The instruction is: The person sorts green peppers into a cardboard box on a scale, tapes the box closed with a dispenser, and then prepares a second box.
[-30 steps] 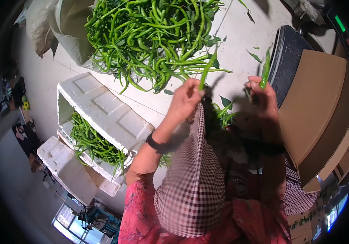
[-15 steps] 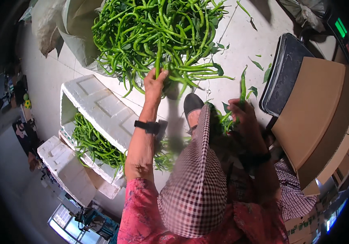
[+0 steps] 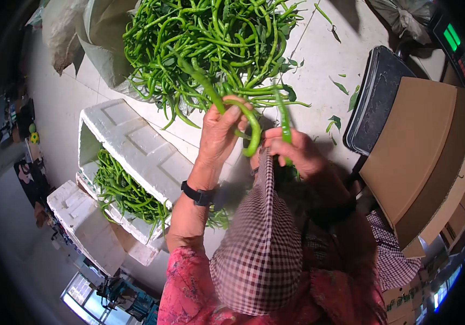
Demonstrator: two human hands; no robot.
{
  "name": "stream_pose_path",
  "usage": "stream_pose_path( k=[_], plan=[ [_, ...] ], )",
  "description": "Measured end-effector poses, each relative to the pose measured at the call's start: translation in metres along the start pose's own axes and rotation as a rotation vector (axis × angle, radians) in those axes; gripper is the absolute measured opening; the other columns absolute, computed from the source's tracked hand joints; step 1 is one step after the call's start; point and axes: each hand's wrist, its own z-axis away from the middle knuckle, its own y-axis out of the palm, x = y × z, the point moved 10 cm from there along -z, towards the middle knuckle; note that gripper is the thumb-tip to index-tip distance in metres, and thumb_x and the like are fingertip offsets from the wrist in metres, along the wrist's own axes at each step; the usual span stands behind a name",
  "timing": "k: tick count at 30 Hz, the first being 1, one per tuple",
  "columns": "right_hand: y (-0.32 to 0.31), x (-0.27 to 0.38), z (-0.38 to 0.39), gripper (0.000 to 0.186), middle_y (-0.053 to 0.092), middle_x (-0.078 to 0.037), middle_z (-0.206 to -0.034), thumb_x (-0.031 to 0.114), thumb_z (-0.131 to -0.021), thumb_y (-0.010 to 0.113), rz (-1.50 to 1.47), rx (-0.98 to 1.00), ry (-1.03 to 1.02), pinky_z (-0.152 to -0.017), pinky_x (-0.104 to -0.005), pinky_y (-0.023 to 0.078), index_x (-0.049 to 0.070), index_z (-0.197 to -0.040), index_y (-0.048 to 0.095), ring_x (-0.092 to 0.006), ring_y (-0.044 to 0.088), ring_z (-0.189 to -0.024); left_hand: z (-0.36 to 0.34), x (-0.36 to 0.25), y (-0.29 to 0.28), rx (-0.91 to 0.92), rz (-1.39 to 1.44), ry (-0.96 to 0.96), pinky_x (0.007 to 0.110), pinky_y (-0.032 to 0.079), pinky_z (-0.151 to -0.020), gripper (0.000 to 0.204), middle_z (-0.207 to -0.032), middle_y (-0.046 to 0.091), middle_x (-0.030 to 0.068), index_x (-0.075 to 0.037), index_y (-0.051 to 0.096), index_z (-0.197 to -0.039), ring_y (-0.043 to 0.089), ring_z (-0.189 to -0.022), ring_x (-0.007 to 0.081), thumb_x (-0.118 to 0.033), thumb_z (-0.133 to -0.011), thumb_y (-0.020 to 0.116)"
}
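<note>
My left hand [image 3: 219, 130] is closed on long green chili peppers [image 3: 254, 132], one curling down past the fingers and one pointing up and away toward the pile. Just to its right, my right hand [image 3: 297, 154] pinches another green chili pepper [image 3: 283, 111], which stands upright and is slightly blurred. Beyond both hands lies a large heap of green chili peppers [image 3: 205, 40] with leaves among them. The hands are close together at the heap's near edge, above the peak of a checked cloth [image 3: 257, 254].
A white foam box [image 3: 129, 141] lies tilted on the left, with chili peppers [image 3: 124, 187] beside its opening. To the right are a black-topped scale [image 3: 376, 97], its lit display [image 3: 452, 38] and a cardboard box [image 3: 411, 141]. Loose leaves [image 3: 340, 86] dot the pale floor.
My left hand has come nearer and slightly right, away from the heap, bringing peppers with it. My right hand has moved left toward it, still holding a pepper.
</note>
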Motion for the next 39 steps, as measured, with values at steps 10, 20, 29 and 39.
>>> stream_pose_path(
  k=[10, 20, 29, 39],
  plan=[
    [-0.054, 0.001, 0.035, 0.019, 0.065, -0.008, -0.099, 0.012, -0.092, 0.06, 0.076, -0.148, -0.144, -0.089, -0.0303, 0.047, 0.001, -0.107, 0.059, -0.0191, 0.06, -0.102, 0.131, -0.169, -0.108, -0.758, -1.111, 0.316, 0.028, 0.052, -0.073, 0.028, -0.098, 0.069, 0.0073, -0.001, 0.062, -0.12, 0.064, -0.083, 0.013, -0.014, -0.096, 0.057],
    [-0.117, -0.022, 0.047, 0.025, 0.055, -0.002, -0.08, 0.027, -0.096, 0.058, -0.05, -0.449, -0.303, -0.075, -0.0256, 0.042, 0.002, -0.092, 0.061, -0.0125, 0.054, -0.08, 0.103, -0.089, -0.058, -0.379, -1.477, 0.286, 0.034, 0.049, -0.094, 0.029, -0.104, 0.069, 0.0117, -0.001, 0.065, -0.115, 0.065, -0.102, 0.0233, 0.002, -0.086, 0.061],
    [-0.131, -0.07, 0.045, 0.022, 0.059, -0.002, -0.077, 0.022, -0.093, 0.063, -0.128, -0.505, -0.204, -0.067, -0.0241, 0.041, 0.001, -0.096, 0.063, -0.0091, 0.055, -0.074, -0.083, 0.115, 0.0, 0.164, -2.197, 0.49, 0.045, 0.043, -0.078, 0.025, -0.092, 0.06, 0.0114, -0.005, 0.06, -0.1, 0.055, -0.09, 0.0306, -0.009, -0.076, 0.06],
    [-0.137, -0.057, 0.053, 0.028, 0.066, -0.008, -0.096, 0.021, -0.09, 0.065, -0.208, -0.571, -0.049, -0.081, -0.029, 0.045, -0.002, -0.105, 0.063, -0.0143, 0.058, -0.085, -0.056, 0.109, 0.012, 0.1, -0.628, -0.355, 0.034, 0.05, -0.082, 0.034, -0.106, 0.066, 0.0135, 0.003, 0.055, -0.124, 0.063, -0.091, 0.0204, -0.003, -0.091, 0.058]
  ],
)
